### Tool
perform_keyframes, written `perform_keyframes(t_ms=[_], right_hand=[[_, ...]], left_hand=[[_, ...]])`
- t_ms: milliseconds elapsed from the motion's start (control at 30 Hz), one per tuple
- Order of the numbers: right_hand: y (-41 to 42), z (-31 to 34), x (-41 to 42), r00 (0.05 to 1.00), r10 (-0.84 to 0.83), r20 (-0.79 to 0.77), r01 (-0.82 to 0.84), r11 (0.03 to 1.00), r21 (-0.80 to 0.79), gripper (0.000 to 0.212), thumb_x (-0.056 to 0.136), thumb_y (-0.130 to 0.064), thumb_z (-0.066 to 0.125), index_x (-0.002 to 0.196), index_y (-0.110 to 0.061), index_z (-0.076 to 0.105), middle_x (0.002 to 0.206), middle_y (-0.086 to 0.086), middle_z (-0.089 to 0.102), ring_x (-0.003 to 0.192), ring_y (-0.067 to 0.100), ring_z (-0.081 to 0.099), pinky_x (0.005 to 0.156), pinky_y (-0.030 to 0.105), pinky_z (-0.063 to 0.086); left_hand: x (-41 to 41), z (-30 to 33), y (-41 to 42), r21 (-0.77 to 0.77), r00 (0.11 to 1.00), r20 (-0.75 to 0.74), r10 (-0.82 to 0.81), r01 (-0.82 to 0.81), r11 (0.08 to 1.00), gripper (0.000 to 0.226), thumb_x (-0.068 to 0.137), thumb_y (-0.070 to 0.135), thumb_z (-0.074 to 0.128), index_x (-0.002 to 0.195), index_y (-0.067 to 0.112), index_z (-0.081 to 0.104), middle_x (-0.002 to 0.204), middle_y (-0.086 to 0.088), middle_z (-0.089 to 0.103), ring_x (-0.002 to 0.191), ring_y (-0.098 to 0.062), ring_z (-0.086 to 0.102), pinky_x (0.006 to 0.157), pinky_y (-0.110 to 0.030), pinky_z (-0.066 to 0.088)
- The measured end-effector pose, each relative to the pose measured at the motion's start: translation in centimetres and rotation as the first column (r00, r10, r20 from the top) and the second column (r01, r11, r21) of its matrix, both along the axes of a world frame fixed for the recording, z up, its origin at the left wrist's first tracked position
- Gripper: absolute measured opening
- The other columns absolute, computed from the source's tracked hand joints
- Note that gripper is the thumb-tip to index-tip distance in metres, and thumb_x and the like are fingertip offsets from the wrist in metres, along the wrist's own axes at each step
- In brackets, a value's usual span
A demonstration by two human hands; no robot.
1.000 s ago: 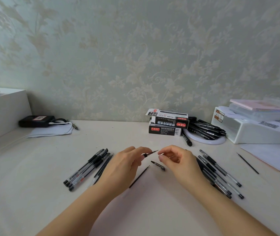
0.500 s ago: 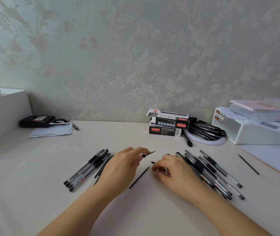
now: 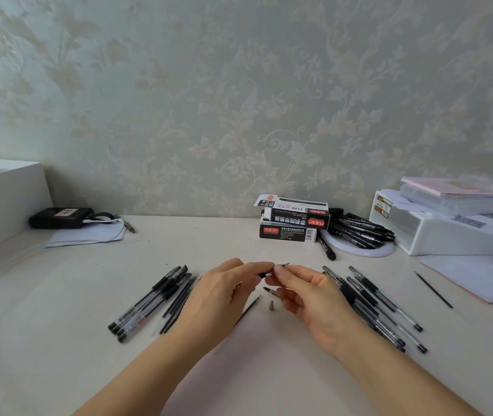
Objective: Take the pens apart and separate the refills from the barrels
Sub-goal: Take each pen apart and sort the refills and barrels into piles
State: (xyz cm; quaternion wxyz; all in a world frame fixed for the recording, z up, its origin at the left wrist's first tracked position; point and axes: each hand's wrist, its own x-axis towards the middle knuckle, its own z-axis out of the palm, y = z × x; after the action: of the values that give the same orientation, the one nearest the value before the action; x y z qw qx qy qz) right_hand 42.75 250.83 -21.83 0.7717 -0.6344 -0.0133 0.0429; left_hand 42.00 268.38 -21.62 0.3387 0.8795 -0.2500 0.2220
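Pens of slim clear plastic with black rubber grips lie in two groups on the pale surface (image 3: 59, 340): a tidy row on the left (image 3: 149, 298) with thin black refills (image 3: 179, 301) beside it, and a looser heap on the right (image 3: 383, 307), partly under the right wrist. One black-gripped pen (image 3: 266, 273) is held above the surface between both hands. The left hand (image 3: 224, 292) has its fingers curled round the grip end, while the right hand (image 3: 302, 292) pinches the pointed front end with thumb and forefinger; the fine writing point sticks out just past the fingertips.

Below the hands lie a loose thin black refill (image 3: 248, 310), a small grey cone-shaped tip piece (image 3: 271, 305) standing on its base, and a short dark part whose kind I cannot tell. Another refill (image 3: 433, 289) lies well apart at the right.

These parts look very light and stiff. The rubber grip should give the surest hold; the bare barrel is likely slick. A refill is thin enough to bend, so it is probably best pulled straight out near its front end. The cone could roll or get lost.

On the stacked black, white and red pen boxes (image 3: 293, 220) the number 1120 reads upside down; the red panels carry characters too small to make out. A black device (image 3: 60, 218) at the left has a pink label, illegible.
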Motion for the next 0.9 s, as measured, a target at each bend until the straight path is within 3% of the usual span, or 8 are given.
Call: perform_keyframes(t_ms=[100, 200, 300, 400, 467, 633, 767, 900], right_hand=[[-1.1, 0.8, 0.9, 0.973, -0.192, 0.128, 0.189, 0.981, 0.033, 0.013, 0.095, -0.023, 0.060, 0.093, -0.013, 0.069, 0.092, 0.004, 0.077, 0.075, 0.011, 0.067, 0.064, 0.022, 0.052], [-3.3, 1.9, 1.9, 0.826, -0.388, 0.408, 0.456, 0.887, -0.079, 0.013, 0.101, -0.021, 0.049, 0.091, -0.018, 0.056, 0.082, -0.002, 0.075, 0.074, 0.011, 0.067, 0.066, 0.026, 0.052], [-5.3, 1.6, 2.4, 0.734, -0.395, 0.553, 0.606, 0.749, -0.269, 0.013, 0.099, -0.023, 0.052, 0.087, -0.025, 0.054, 0.072, -0.005, 0.068, 0.066, 0.004, 0.062, 0.065, 0.027, 0.049], [-6.8, 1.0, 2.5, 0.719, -0.257, 0.645, 0.674, 0.482, -0.559, 0.014, 0.094, -0.025, 0.061, 0.080, -0.023, 0.059, 0.069, -0.008, 0.063, 0.063, 0.008, 0.059, 0.057, 0.031, 0.047], [-7.3, 0.7, 2.4, 0.728, -0.209, 0.653, 0.679, 0.350, -0.645, 0.015, 0.092, -0.023, 0.064, 0.078, -0.018, 0.062, 0.070, -0.005, 0.062, 0.062, 0.016, 0.058, 0.056, 0.034, 0.049], [-7.4, 0.4, 2.2, 0.812, -0.208, 0.545, 0.578, 0.161, -0.800, 0.013, 0.093, -0.021, 0.061, 0.084, -0.017, 0.069, 0.084, 0.002, 0.067, 0.074, 0.022, 0.062, 0.064, 0.036, 0.055], [-7.4, 0.4, 2.0, 0.839, -0.239, 0.489, 0.522, 0.096, -0.848, 0.019, 0.095, -0.021, 0.058, 0.081, -0.017, 0.071, 0.079, 0.002, 0.068, 0.072, 0.024, 0.061, 0.059, 0.032, 0.053], [-7.3, 0.3, 2.1, 0.853, -0.257, 0.454, 0.486, 0.079, -0.870, 0.028, 0.094, -0.015, 0.053, 0.068, -0.019, 0.062, 0.070, 0.001, 0.063, 0.065, 0.023, 0.056, 0.052, 0.028, 0.044]], left_hand=[[0.2, -0.1, 0.1, 0.007, 0.999, -0.005, 0.046, -0.046, 0.999, 0.028, 0.099, 0.025, 0.049, 0.121, 0.038, 0.061, 0.090, 0.011, 0.060, 0.075, -0.012, 0.059, 0.069, -0.035, 0.050], [0.4, -0.3, 0.2, 0.015, 0.997, -0.027, 0.077, -0.076, 0.997, 0.025, 0.099, 0.024, 0.048, 0.117, 0.035, 0.063, 0.095, 0.012, 0.063, 0.077, -0.011, 0.061, 0.071, -0.034, 0.050], [0.4, -0.5, 0.3, 0.015, 0.994, -0.039, 0.101, -0.100, 0.995, 0.024, 0.099, 0.025, 0.048, 0.114, 0.034, 0.063, 0.094, 0.015, 0.062, 0.075, -0.007, 0.060, 0.072, -0.032, 0.050], [0.5, -0.6, 0.5, 0.058, 0.988, -0.048, 0.148, -0.145, 0.988, 0.019, 0.097, 0.035, 0.050, 0.111, 0.035, 0.063, 0.094, 0.019, 0.060, 0.068, 0.001, 0.053, 0.068, -0.019, 0.046], [0.5, -0.6, 0.7, 0.119, 0.982, -0.065, 0.179, -0.170, 0.978, 0.018, 0.093, 0.046, 0.052, 0.103, 0.035, 0.062, 0.090, 0.019, 0.057, 0.069, 0.001, 0.052, 0.067, -0.020, 0.046], [0.2, -0.3, 0.8, 0.218, 0.969, -0.109, 0.221, -0.194, 0.956, 0.021, 0.083, 0.053, 0.058, 0.087, 0.033, 0.055, 0.084, 0.015, 0.053, 0.077, -0.004, 0.054, 0.068, -0.028, 0.050], [0.0, -0.2, 0.8, 0.277, 0.956, -0.147, 0.255, -0.208, 0.938, 0.018, 0.081, 0.049, 0.058, 0.084, 0.032, 0.052, 0.083, 0.015, 0.053, 0.074, -0.002, 0.050, 0.061, -0.020, 0.043], [0.1, -0.4, 0.9, 0.314, 0.938, -0.210, 0.277, -0.204, 0.927, 0.011, 0.082, 0.040, 0.057, 0.082, 0.030, 0.052, 0.081, 0.013, 0.053, 0.074, -0.004, 0.050, 0.063, -0.023, 0.043]])
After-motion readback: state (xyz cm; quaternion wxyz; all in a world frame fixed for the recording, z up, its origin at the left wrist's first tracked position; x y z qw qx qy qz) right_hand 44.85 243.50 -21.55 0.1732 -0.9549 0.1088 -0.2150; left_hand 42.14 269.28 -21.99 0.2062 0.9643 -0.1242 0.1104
